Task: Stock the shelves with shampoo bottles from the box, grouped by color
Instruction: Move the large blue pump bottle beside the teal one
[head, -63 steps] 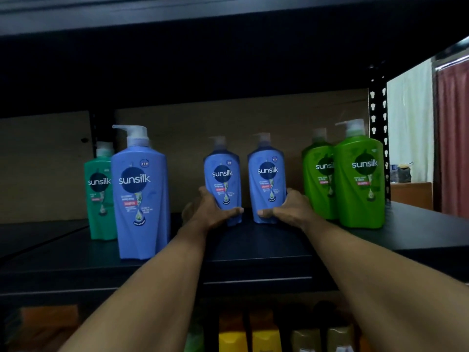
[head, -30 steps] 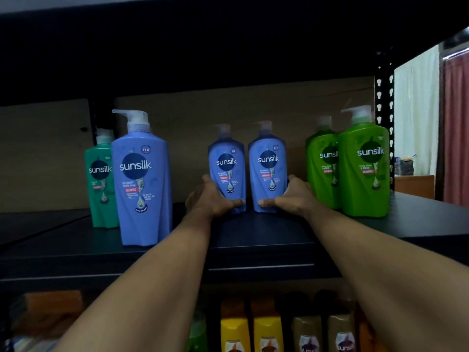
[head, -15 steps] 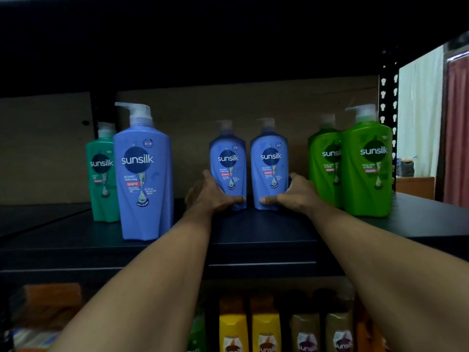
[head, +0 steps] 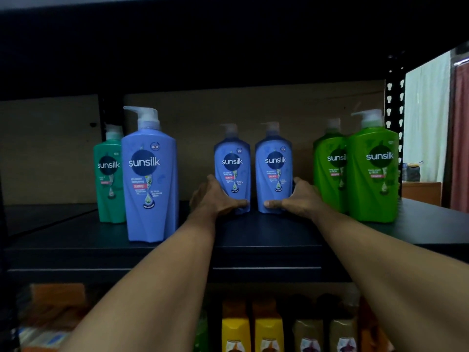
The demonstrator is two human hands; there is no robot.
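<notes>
Left fingers: thumb point(head: 238, 204) across the front foot of the left blue bottle point(head: 233, 161), the rest curled round its outer side.
Right fingers: thumb point(head: 272, 204) likewise on the right blue bottle point(head: 275, 158).
Hands: left hand point(head: 214, 199) and right hand point(head: 297, 199) each grip one bottle, low down.
Place: both stand mid-shelf, nearly touching, on the dark shelf point(head: 253, 240).
Axis: upright, labels facing out.
Blue count: three, with the big blue bottle point(head: 149, 179) nearer the front, left.
Green count: one teal bottle point(head: 107, 179) behind it; two bright green bottles point(head: 373, 174) at right.
Below: two yellow bottles point(head: 234, 329), two tan bottles point(head: 308, 334).
</notes>
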